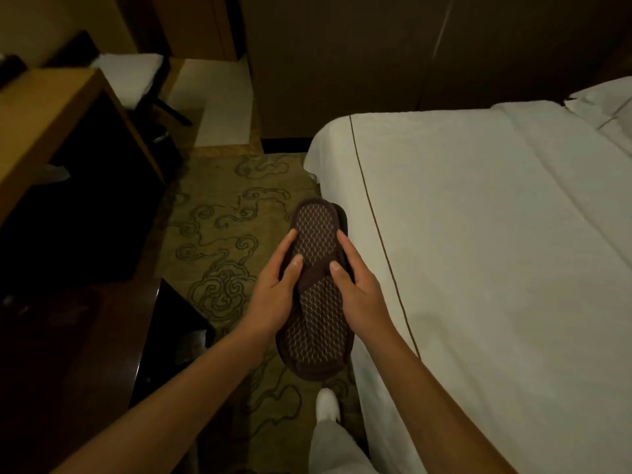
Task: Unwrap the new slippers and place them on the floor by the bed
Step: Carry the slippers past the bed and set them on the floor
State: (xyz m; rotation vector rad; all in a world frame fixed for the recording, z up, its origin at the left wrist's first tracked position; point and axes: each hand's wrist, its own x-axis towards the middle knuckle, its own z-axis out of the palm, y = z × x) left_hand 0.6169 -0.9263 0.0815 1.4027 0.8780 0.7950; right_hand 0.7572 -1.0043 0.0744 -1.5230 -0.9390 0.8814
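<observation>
Slippers (316, 285), stacked sole-up as a pair, being gripped at mid-length by left hand (273, 295) and right hand (357, 292), fingers curled round both edges, above carpet (219, 241) beside bed (478, 251); possibly slipping apart and landing sole-up if loosening unevenly.

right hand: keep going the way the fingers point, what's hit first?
The right hand grips the brown slippers, fingers pointing up-frame along the bed edge. Beyond the fingertips lies only patterned carpet below, then probably the dark wall panel; depth is unclear.
</observation>
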